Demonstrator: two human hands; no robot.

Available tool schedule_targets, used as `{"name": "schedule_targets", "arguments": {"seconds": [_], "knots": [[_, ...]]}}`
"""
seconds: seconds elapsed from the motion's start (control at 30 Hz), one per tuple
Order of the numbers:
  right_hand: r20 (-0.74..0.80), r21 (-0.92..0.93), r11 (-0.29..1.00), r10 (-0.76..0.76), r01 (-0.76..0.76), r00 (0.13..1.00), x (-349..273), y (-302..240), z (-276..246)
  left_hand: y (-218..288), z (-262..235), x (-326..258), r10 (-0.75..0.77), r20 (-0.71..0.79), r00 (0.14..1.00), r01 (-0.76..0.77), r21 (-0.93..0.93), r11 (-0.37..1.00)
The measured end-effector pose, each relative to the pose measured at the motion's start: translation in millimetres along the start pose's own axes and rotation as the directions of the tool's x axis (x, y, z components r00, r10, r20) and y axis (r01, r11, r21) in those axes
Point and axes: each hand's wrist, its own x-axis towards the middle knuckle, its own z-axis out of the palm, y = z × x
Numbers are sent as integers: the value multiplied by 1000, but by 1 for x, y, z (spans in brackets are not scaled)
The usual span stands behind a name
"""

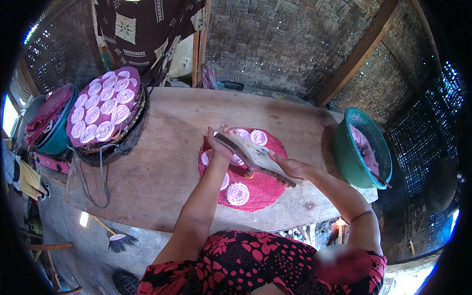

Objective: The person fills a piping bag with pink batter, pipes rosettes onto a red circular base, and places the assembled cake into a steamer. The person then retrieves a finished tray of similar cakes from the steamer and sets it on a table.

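A round red cloth (263, 189) lies on the wooden table (167, 162) and carries several pale pink coiled noodle nests (238, 193). Above it I hold a flat wooden press-like tool (255, 156), tilted. My left hand (219, 143) grips its far left end, and my right hand (291, 168) grips its near right end. The tool and my hands hide part of the cloth and some of the nests.
A green bowl (346, 157) with pink dough stands at the table's right end. At the left, a round dark basket (123, 142) holds a purple cloth full of nests, beside a teal basin (56, 140) with red cloth. Woven walls stand behind; a small broom (118, 241) lies on the floor.
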Motion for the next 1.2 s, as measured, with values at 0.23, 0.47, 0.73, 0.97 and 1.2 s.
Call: {"name": "schedule_targets", "arguments": {"seconds": [0.23, 0.47, 0.73, 0.97, 1.2], "knots": [[-22, -72, 996, 46, -47, 999, -18, -1, -7, 0, 21, -2, -78, -69, 995, 73, -72, 995], [-190, -172, 967, 155, -188, 970, -37, -20, -3, -7, 50, -4, -58, -82, 995, 57, -10, 998], [-145, -68, 992, 94, -105, 985, -41, -6, -3, -8, 60, -9, -82, -93, 992, 84, 18, 996], [-352, -197, 979, -15, -58, 936, -37, -1, -10, -15, 62, 20, -165, 133, 977, 169, -16, 985], [-226, -15, 978, -208, 210, 952, -45, 9, -26, -17, 74, 13, -114, -161, 980, 194, 694, 693]]}}
